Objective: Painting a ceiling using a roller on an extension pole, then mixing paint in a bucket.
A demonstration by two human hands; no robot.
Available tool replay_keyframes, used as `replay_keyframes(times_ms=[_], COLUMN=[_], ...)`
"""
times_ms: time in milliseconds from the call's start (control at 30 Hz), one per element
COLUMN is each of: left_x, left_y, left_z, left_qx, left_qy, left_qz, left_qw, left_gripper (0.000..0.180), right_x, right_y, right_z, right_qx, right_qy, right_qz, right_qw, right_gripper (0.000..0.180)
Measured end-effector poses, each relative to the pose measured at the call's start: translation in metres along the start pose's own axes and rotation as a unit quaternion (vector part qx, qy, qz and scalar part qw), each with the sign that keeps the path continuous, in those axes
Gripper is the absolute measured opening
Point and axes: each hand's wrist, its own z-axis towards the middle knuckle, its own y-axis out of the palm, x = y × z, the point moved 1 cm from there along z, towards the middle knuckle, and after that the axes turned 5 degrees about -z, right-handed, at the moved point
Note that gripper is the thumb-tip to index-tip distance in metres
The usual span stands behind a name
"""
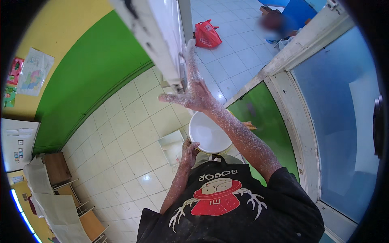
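A white bucket [195, 123], its inside whitish, stands or hangs upright just in front of my body. My left hand [189, 152] is closed on the bucket's near left rim. Raised beyond the bucket, my right hand [197, 90] has its fingers and thumb spread, with nothing held. It is beside the lower end of a white upright door edge [156, 44] with worn paint; whether they touch I cannot tell. White specks cover both hands and forearms. A pale rectangular paint tray [162, 143] lies on the tiles left of the bucket.
To the right is a worn white door frame [289, 117] with a green lower panel and bluish glass. A red bag [207, 35] sits on the floor beyond the doorway, near a blurred person [273, 24]. Covered tables [56, 210] line the lower left, by a green-and-yellow wall [89, 60].
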Motion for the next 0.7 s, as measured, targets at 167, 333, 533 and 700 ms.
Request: replay_keyframes(times_ms=[167,333,533,700], left_x=[0.028,0.045,0.044,0.074], left_y=[0.015,0.013,0.011,0.035], left_z=[0.015,0.039,0.099,0.179], left_qx=[-0.002,0.000,0.000,0.087], left_qy=[0.017,0.012,0.158,0.035], left_qz=[0.029,0.009,-0.051,-0.007], left_qw=[0.999,1.000,0.986,0.996], left_gripper=[0.032,0.033,0.045,0.048], right_x=[0.039,0.035,0.011,0.016], right_y=[0.027,0.054,0.087,0.100], right_z=[-0.010,-0.003,0.022,0.039], right_qx=[-0.145,-0.188,-0.268,-0.256], right_qy=[-0.034,-0.068,-0.067,-0.079], right_qz=[-0.185,-0.183,-0.219,-0.147], right_qw=[0.971,0.963,0.936,0.952], right_gripper=[0.143,0.137,0.123,0.111])
